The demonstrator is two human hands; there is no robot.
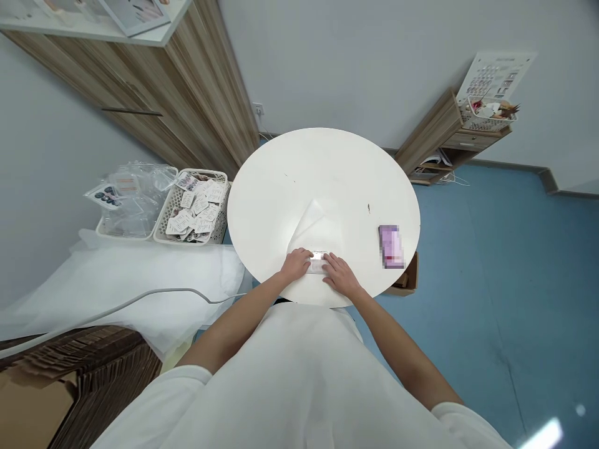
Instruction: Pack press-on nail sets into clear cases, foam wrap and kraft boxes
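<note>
Near the front edge of the round white table [322,162], a small clear packet [317,264] lies flat on a thin, see-through white wrapping sheet [312,232]. My left hand [296,264] has its fingers closed on the packet's left side. At the opposite side, my right hand [340,274] grips the packet with bent fingers. The sheet spreads away from me beyond both hands and narrows to a point. What is inside the packet is too small to make out.
A pixelated purple item [392,247] lies at the table's right. To the left stand a basket of printed cards [223,212] and clear plastic packaging [133,202], above white sheeting [154,265]. Flattened cardboard [107,368] is stacked at lower left; an open carton [412,277] sits below the table.
</note>
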